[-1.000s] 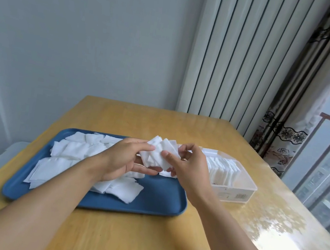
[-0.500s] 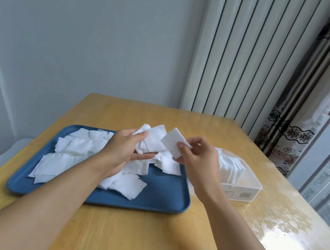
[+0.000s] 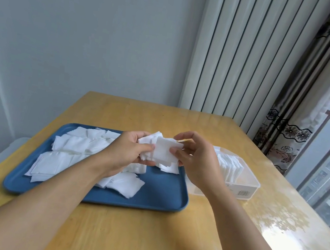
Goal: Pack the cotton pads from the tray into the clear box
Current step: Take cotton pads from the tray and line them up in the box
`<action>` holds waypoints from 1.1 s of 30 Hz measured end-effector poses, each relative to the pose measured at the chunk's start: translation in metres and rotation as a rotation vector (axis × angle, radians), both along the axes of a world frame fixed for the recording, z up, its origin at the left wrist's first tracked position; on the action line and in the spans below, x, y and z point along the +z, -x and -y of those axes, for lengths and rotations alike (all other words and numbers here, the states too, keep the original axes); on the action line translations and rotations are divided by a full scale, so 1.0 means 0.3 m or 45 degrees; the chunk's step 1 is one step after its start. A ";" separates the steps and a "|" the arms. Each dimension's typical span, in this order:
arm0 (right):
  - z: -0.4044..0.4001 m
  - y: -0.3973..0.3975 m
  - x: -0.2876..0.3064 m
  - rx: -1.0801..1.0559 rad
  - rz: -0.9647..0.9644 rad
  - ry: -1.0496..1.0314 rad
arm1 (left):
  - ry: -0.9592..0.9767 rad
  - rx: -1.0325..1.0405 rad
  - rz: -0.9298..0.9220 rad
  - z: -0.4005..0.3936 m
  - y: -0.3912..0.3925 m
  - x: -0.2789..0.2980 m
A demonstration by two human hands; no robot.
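Head view: left hand [image 3: 128, 151] and right hand [image 3: 195, 161] pinching cotton pads [image 3: 161, 152] hide the clear box's [image 3: 245, 186] near end.

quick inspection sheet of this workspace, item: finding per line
surface: wooden table, glare at the right edge
job's things: blue tray with loose cotton pads; clear box beside it, pads standing in a row
clutter: nothing seen
hands: left hand grips a bunch of pads; right hand pinches a single pad against it
cables: nothing seen
surroundings: grey wall, radiator, patterned curtain, window
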State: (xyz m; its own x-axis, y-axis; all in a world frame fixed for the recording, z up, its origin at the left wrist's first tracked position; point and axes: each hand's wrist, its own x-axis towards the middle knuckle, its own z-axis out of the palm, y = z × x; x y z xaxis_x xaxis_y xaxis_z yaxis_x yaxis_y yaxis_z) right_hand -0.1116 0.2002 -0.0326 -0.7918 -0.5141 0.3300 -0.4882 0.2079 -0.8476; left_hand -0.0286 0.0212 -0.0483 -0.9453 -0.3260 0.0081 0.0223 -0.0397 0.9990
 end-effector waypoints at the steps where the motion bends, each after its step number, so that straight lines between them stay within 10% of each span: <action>1: -0.005 0.002 0.002 0.003 -0.009 -0.032 | 0.020 -0.019 0.009 0.002 -0.002 0.000; 16: -0.010 0.025 -0.010 -0.116 -0.028 -0.247 | -0.038 -0.223 0.042 -0.002 -0.014 0.013; 33: -0.028 0.045 0.009 -0.058 0.406 0.450 | -0.362 -0.023 0.036 0.002 -0.013 0.013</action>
State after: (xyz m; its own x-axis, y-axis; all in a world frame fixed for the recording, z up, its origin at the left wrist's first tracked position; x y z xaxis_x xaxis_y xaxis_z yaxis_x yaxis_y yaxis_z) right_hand -0.1250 0.2087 -0.0298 -0.9012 -0.3764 0.2149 -0.1890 -0.1050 -0.9763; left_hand -0.0248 0.0204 -0.0443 -0.9496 -0.2942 -0.1079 -0.0091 -0.3184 0.9479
